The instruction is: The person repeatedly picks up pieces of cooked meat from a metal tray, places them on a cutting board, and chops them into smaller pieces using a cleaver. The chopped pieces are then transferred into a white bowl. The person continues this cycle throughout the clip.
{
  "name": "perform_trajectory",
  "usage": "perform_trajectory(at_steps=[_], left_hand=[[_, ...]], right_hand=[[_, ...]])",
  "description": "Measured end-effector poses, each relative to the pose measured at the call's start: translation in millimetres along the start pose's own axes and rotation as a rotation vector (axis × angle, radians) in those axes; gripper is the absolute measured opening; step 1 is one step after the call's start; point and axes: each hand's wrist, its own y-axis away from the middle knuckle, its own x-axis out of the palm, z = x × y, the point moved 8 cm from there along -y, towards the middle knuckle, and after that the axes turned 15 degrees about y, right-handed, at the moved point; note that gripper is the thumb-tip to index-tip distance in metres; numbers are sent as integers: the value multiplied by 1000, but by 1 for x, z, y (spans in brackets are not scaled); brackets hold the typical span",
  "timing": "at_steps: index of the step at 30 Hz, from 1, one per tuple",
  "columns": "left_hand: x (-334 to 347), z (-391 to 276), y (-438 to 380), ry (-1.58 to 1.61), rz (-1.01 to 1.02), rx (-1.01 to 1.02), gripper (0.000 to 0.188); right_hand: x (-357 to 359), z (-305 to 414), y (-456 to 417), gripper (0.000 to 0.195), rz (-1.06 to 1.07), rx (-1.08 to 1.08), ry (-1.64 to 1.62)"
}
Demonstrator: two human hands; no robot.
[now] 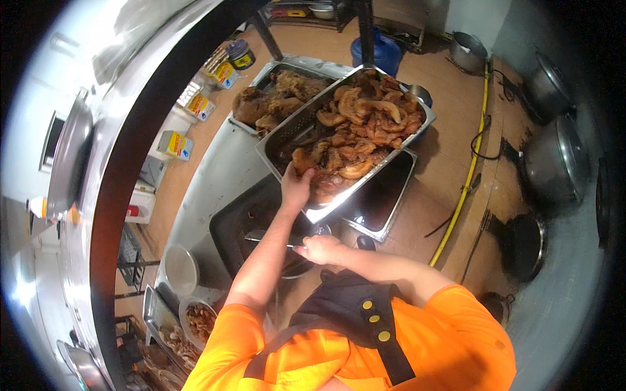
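Note:
My left hand (296, 189) reaches over the near edge of a perforated steel pan (309, 111), thumb and fingers around a piece of browned meat (300, 160). Many more cooked, curved meat pieces (374, 112) fill the pan's right side. Closer to my body, my right hand (320, 249) grips a knife-like metal utensil (274, 241), which points left and passes partly behind my left forearm. Beneath it lies a dark board or tray (234, 215). A steel tray (398, 195) with a dark, shiny inside shows under the perforated pan's right edge.
Behind the pan stands another tray (313, 61) of large browned meat chunks. A white round lid or plate (181, 269) and a bowl of small pieces (200, 317) are at left. A yellow hose (459, 205) runs along the right, beside large pots (552, 161). A blue water jug (376, 51) stands beyond.

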Motion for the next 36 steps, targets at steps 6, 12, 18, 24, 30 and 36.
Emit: perform_trajectory(at_steps=[6, 12, 18, 24, 30, 36], left_hand=[[9, -47, 15, -101, -91, 104, 36], [15, -72, 7, -144, 2, 141, 36], [14, -85, 6, -126, -14, 188, 33], [12, -89, -14, 13, -33, 201, 35], [12, -128, -15, -57, -26, 237, 38], [0, -139, -19, -82, -1, 250, 35]], right_hand=[[1, 4, -1, 56, 15, -17, 55], [-1, 5, 0, 62, 25, 19, 32], [-4, 5, 1, 62, 32, 37, 21], [3, 1, -3, 62, 24, 55, -20], [4, 0, -3, 62, 18, 22, -18], [2, 1, -3, 61, -4, 10, -29]])
